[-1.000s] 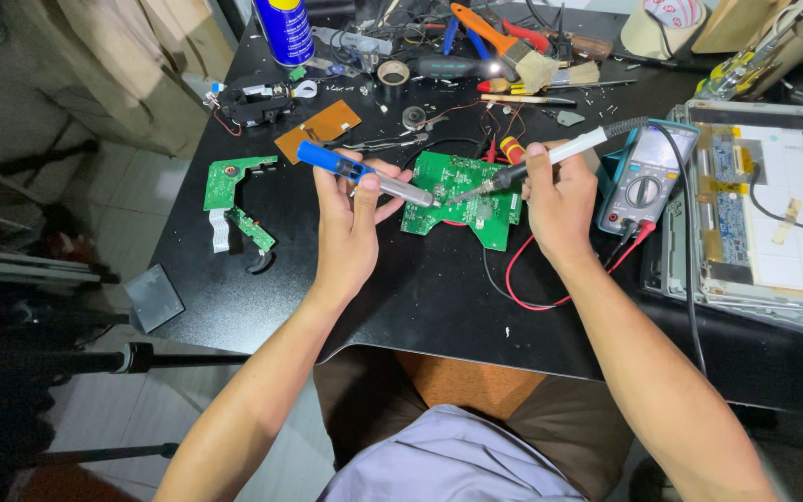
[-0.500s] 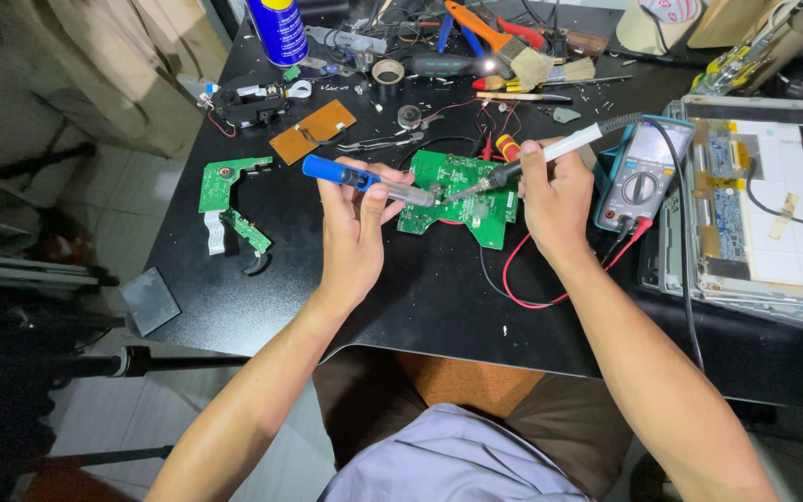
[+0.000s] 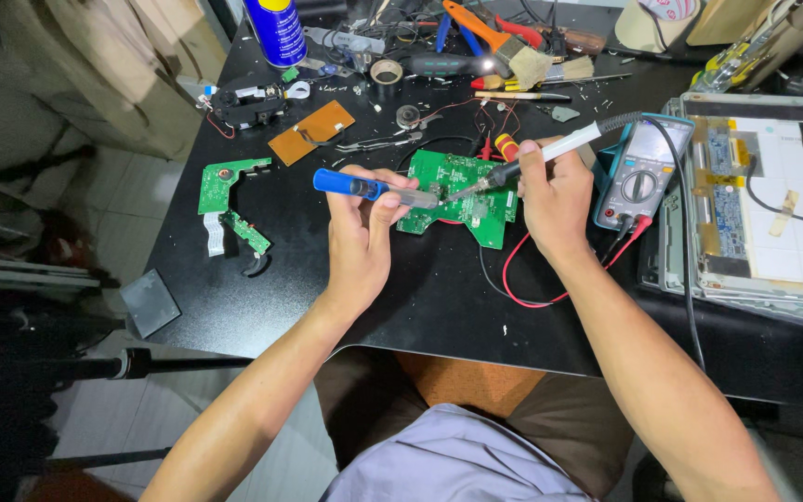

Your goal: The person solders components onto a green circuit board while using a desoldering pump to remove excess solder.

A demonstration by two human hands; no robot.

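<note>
Your left hand (image 3: 360, 228) grips a blue-handled desoldering pump (image 3: 375, 191), fingers closed around its barrel, nozzle lying at the left edge of the green circuit board (image 3: 462, 197). Your right hand (image 3: 555, 200) grips a soldering iron (image 3: 539, 158), fingers closed on its white handle, tip touching the board just beside the nozzle. The board lies flat on the black desk (image 3: 420, 297), between both hands.

Judged from this posture, the step in hand is heating a joint for solder removal. The next move calls for a steady tip on the joint and the nozzle held close beside it, without shifting the board.

A red test lead (image 3: 522, 279) loops on the desk just below the board and under your right wrist; the iron's black cable (image 3: 680, 232) runs beside your right forearm. Both could snag. A multimeter (image 3: 638, 177) sits just right of your right hand. A second green board (image 3: 230, 200) lies well left. Further back: a bare copper-coloured board (image 3: 311, 132), pliers (image 3: 374, 144), a blue spray can (image 3: 276, 33), a brush (image 3: 504, 46).
</note>
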